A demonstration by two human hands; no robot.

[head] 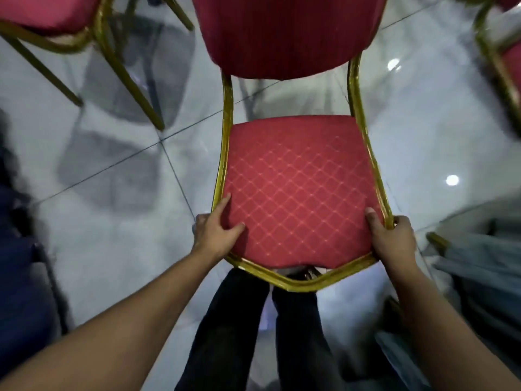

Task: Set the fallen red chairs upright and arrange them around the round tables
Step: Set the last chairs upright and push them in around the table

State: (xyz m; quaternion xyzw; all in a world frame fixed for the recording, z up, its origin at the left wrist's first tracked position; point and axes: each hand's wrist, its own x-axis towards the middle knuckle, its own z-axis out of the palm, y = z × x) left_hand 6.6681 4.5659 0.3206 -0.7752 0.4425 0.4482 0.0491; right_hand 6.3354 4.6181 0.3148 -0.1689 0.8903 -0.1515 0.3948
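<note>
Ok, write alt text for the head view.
Two hands, left hand and right hand, grip the front corners of a red chair with a gold frame, seen from above over a glossy tiled floor. Parts of other red chairs show at the top corners.

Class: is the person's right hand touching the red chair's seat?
Touching. The head view shows the right hand gripping the red chair's seat, thumb on the cushion.
</note>
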